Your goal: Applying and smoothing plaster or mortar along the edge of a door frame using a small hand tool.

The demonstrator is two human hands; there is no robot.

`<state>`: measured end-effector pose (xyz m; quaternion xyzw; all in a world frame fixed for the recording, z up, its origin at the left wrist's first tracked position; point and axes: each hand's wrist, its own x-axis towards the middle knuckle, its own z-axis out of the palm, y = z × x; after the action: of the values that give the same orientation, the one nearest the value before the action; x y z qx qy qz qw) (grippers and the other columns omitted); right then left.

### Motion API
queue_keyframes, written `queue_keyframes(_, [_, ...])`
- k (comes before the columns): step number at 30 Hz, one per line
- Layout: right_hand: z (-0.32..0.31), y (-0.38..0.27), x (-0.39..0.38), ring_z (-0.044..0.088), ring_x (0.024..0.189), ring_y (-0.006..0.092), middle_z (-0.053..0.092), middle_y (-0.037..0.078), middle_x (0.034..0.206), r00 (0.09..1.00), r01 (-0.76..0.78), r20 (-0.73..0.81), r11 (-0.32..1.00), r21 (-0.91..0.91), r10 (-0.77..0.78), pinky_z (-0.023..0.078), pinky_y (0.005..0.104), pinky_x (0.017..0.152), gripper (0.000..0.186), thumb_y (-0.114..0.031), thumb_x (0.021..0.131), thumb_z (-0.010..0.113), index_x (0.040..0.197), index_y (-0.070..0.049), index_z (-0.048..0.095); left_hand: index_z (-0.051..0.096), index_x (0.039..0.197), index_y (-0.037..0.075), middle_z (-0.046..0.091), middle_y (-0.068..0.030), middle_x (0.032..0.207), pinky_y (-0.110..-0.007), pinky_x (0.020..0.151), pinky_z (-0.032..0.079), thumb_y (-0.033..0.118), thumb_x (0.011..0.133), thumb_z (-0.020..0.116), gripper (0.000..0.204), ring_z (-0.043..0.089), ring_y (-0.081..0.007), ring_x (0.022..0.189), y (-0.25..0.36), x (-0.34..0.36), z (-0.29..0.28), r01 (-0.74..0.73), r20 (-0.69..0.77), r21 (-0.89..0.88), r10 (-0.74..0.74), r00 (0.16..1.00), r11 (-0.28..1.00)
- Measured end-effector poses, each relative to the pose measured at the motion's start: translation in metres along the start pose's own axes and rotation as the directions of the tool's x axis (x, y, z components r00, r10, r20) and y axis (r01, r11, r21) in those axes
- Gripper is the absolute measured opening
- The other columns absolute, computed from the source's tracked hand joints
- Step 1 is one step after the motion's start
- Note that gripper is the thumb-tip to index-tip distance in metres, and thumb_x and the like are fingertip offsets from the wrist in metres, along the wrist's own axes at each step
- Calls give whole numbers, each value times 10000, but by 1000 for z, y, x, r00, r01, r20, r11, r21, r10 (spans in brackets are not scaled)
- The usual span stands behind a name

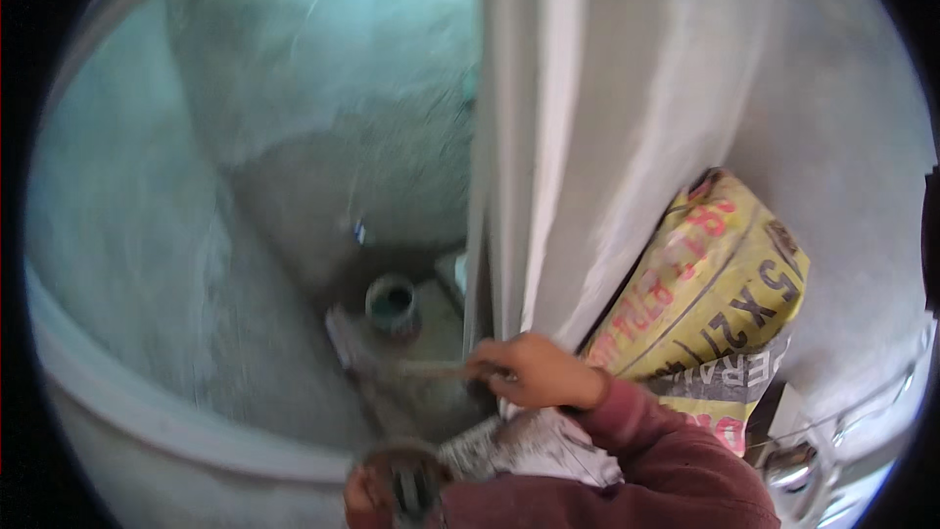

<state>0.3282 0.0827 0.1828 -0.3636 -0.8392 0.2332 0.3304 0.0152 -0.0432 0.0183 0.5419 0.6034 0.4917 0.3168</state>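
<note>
My right hand [534, 369], at the end of a maroon sleeve, is closed round the pale handle of a brush [338, 338]. Its light, blurred head reaches left, close to the grey wall. Low in the view, my left hand [362, 498] grips a small round container [403, 453] by its side. Something dark is inside it, though I cannot make out what. Beyond the brush, a pale bucket [380, 306] with a dark inside stands on the floor.
A white door frame [534, 137] rises right of the narrow grey-walled room. Against the right wall leans a yellow printed sack [705, 284]. A stained white sheet or sack [539, 446] lies below my right hand. A shiny metal object [791, 465] sits at lower right.
</note>
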Motion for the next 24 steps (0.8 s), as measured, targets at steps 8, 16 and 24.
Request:
queue_keyframes(8, [268,59,-29,607,658,341,605,190,702,745,37,660,983,-182,94,492,413,612,127,-98,642,560,685,-7,638,526,867,96,281,84,506,-222,388,230,351,847,494,258,247,-50,384,45,62,-2,648,267,-688,-717,644,326])
queue_keyframes(16, [239,41,-12,610,665,322,607,180,695,836,-64,541,995,-76,95,490,387,622,149,-95,625,592,737,-9,635,486,858,99,284,85,507,-216,388,224,375,843,500,277,234,-40,379,43,55,-18,634,366,-717,-618,695,290])
queue_keyframes(24, [152,17,-54,586,601,242,571,140,687,977,-3,208,984,-178,41,442,312,538,65,-21,764,545,820,-2,572,485,832,118,268,94,503,-213,396,228,380,851,470,262,241,-42,378,38,66,-23,631,401,-741,-603,690,230])
